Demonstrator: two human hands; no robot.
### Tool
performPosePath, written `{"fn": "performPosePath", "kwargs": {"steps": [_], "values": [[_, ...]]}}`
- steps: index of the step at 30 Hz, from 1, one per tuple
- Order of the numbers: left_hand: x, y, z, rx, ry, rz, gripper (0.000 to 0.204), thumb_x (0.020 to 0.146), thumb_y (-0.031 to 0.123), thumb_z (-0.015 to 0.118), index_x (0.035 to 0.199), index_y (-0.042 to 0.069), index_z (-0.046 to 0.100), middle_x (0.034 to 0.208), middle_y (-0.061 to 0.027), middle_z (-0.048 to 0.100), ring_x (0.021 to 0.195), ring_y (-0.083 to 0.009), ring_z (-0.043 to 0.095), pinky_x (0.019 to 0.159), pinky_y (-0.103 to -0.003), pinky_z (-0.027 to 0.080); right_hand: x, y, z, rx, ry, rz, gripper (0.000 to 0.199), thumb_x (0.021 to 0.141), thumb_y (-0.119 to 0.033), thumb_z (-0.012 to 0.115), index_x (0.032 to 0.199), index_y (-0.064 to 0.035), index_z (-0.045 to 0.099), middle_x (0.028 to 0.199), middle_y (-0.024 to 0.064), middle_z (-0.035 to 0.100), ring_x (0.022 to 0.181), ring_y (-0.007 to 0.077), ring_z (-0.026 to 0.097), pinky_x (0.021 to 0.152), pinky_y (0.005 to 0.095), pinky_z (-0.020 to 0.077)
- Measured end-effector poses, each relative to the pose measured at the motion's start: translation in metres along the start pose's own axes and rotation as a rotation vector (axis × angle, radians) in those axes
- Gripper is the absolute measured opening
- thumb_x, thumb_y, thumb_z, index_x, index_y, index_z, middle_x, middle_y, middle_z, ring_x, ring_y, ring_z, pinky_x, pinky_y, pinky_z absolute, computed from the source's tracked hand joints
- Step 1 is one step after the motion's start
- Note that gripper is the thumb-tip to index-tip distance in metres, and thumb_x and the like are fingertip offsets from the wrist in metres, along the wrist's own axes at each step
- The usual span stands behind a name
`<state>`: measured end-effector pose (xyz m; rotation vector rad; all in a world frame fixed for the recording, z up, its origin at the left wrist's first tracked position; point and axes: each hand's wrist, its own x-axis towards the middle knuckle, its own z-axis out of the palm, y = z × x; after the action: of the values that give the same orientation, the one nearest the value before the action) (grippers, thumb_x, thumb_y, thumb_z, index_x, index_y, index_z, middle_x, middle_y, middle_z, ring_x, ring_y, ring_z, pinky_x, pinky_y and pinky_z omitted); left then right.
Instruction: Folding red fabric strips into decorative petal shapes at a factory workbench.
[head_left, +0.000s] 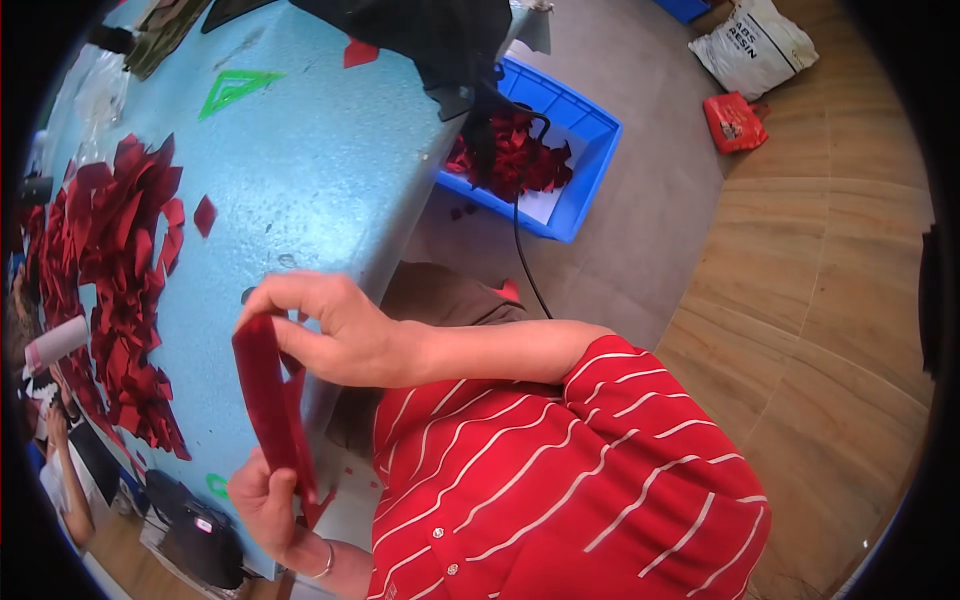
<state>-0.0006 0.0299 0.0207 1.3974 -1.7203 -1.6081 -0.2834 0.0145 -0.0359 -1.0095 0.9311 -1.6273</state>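
In the head view, both bare hands are closed on a long, narrow strip (262,390) of dark red material, which looks soft and flexible and seems to be doubled over lengthwise. The strip stands between them near the edge of the table, in front of the striped shirt (600,480). The right hand (335,325) pinches its upper end, thumb and curled fingers pressed together on it. The left hand (265,505) clasps the lower end, thumb laid along it, with a thin bracelet (328,562) at the wrist.

The table (330,150) has a pale blue, glossy, faintly rippled surface. A heap of red pieces (125,240) spreads along its far left side, flat and pointed, overlapping at all angles. Just beside the heap lies a small diamond-shaped scrap (204,216) with sharp corners. A green triangle (240,95), a hard flat frame, lies farther up, and a black item (420,40) drapes over the top corner.

Beyond the table's edge stands a blue bin (597,160) with straight walls, holding a tangle of jagged red scraps (515,155). A black cable (527,265) hangs past it. On the floor are a crinkled white sack (755,50) and, near it, a small red bag (735,122).
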Motion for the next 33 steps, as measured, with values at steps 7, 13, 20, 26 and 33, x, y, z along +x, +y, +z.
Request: {"fn": "performPosePath", "kwargs": {"steps": [7,13,20,26,33], "values": [[-0.035,-0.022,-0.063,-0.186,0.076,0.054,0.042,0.095,0.038,0.073,0.079,0.005,0.054,0.063,-0.0033,0.055,0.043,-0.0048,0.038,0.040,-0.021,0.024,0.017,0.000,-0.028,-0.420,0.105,-0.407,0.011,0.082,-0.004,0.072,0.093,-0.0069,0.069,0.082,0.0103,0.066,0.076,0.0302,0.063,0.065,0.0370,0.0498],[-0.022,-0.016,-0.027,0.216,0.262,-0.013,0.059,0.092,0.034,0.074,0.133,-0.003,0.055,0.131,-0.0164,0.060,0.123,-0.0256,0.055,0.108,-0.042,0.040,-0.002,0.000,-0.006,-0.364,-0.154,-0.315,0.015,0.080,-0.004,0.070,0.090,-0.0100,0.062,0.086,0.0055,0.061,0.080,0.0276,0.065,0.060,0.0396,0.0474],[0.010,0.007,0.051,0.015,0.215,-0.031,0.077,0.084,0.056,0.079,0.126,-0.004,0.057,0.104,-0.0068,0.067,0.088,-0.0151,0.065,0.082,-0.030,0.052,-0.025,0.001,0.033,-0.418,-0.357,-0.281,0.017,0.081,-0.013,0.071,0.092,-0.0131,0.058,0.088,0.0031,0.058,0.083,0.0259,0.059,0.072,0.0415,0.0382],[-0.006,-0.004,0.028,-0.440,0.160,0.069,0.038,0.091,0.035,0.078,0.090,0.003,0.058,0.066,-0.0010,0.058,0.050,-0.0038,0.048,0.058,-0.018,0.040,-0.017,-0.013,0.024,-0.364,-0.410,-0.324,0.014,0.082,-0.017,0.071,0.094,-0.0134,0.064,0.089,0.0057,0.062,0.087,0.0290,0.064,0.070,0.0443,0.0436],[-0.022,-0.011,0.006,-0.693,0.180,0.310,0.036,0.098,0.035,0.069,0.095,0.004,0.051,0.050,0.0052,0.046,0.034,-0.0026,0.038,0.052,-0.022,0.037,-0.013,-0.001,0.039,-0.546,-0.438,-0.317,0.009,0.084,-0.018,0.072,0.090,-0.0170,0.065,0.081,0.0005,0.059,0.081,0.0238,0.062,0.068,0.0409,0.0392]]}}
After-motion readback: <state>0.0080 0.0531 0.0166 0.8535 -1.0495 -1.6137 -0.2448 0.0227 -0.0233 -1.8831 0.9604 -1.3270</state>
